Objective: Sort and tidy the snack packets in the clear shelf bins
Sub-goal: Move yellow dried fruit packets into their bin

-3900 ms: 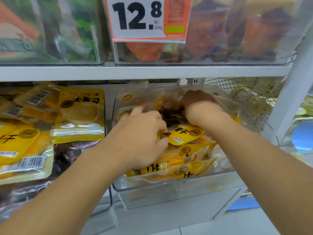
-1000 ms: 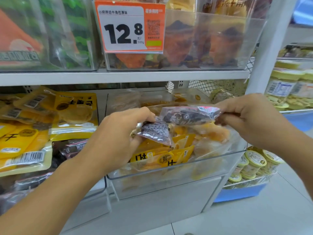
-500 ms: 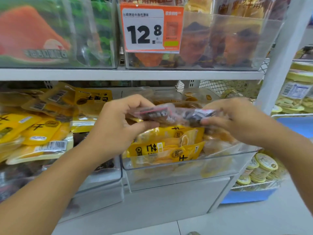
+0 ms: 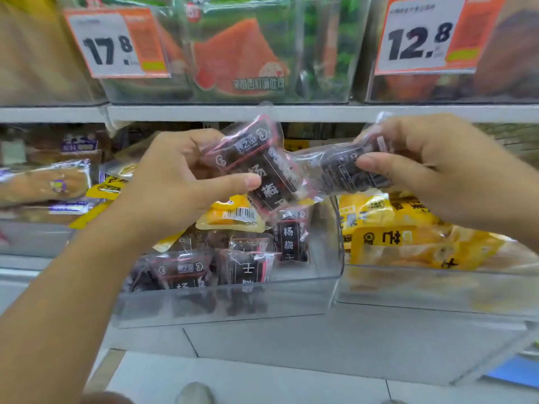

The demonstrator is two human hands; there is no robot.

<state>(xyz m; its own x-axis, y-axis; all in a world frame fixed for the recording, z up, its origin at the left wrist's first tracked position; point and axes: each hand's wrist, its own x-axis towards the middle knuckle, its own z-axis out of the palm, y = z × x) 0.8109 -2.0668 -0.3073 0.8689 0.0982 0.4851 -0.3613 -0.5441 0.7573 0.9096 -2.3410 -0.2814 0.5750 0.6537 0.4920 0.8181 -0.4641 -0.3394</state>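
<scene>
We see left hand pinching dark plum packet, right hand gripping second dark packet; both held above middle clear bin holding like dark packets, few yellow. Right bin: yellow packets.

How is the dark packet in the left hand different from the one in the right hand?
The left-hand packet shows its front, with big white characters and a pink border; the right-hand packet shows fine white print instead. The left hand pinches its packet by one edge, leaving most of it visible, while the right hand covers one end of its own. Both are small, clear-edged packets of dark snack.
</scene>
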